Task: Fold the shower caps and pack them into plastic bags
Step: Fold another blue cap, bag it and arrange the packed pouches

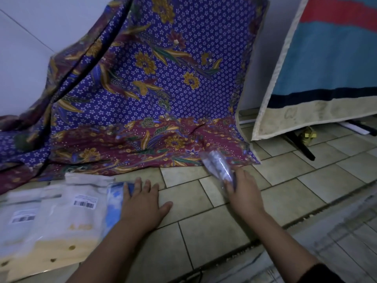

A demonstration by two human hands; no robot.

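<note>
Head view is showing the right hand (244, 190) pinching a clear, blurred plastic bag (217, 165) by its end, just above the tiled floor (214, 231) beside the flowered cloth (142, 88). The left hand (142, 203) is lying flat, fingers spread, touching a blue packet (114, 205). Beside it, flat packets (61, 217) are carrying barcode labels (84, 202) — writing too blurred to read.

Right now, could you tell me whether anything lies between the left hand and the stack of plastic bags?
Nothing visible does: the left hand lies flat on the floor tiles, its fingers already over the blue packet beside the plastic bags.
</note>
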